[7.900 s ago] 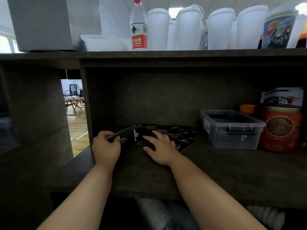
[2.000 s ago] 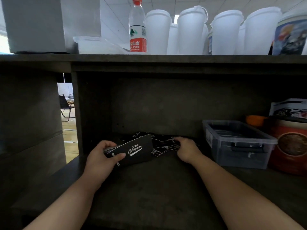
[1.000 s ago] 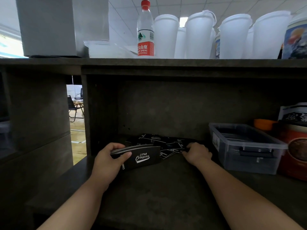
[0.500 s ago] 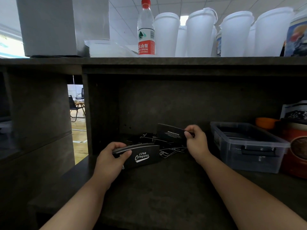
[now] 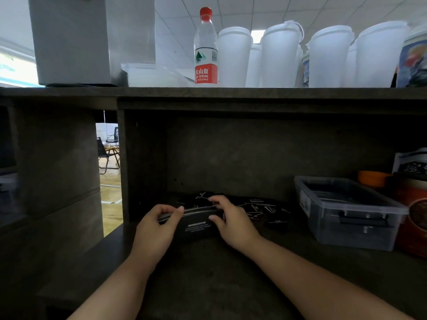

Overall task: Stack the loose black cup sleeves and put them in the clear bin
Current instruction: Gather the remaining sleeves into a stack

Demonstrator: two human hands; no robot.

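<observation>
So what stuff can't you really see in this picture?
- Head view: how many sleeves are in the held stack; the left hand and right hand cover its ends.
- White print on the loose sleeves: too small and dark to read.
- What is inside the clear bin: murky through its wall.
- The orange canister: cut off by the right edge.

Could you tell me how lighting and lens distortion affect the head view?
Head view: bright backlight above the top shelf washes out the white cups; the recess is dim, so the black cup sleeves blend together; wide-angle bending tilts objects near the edges.
</observation>
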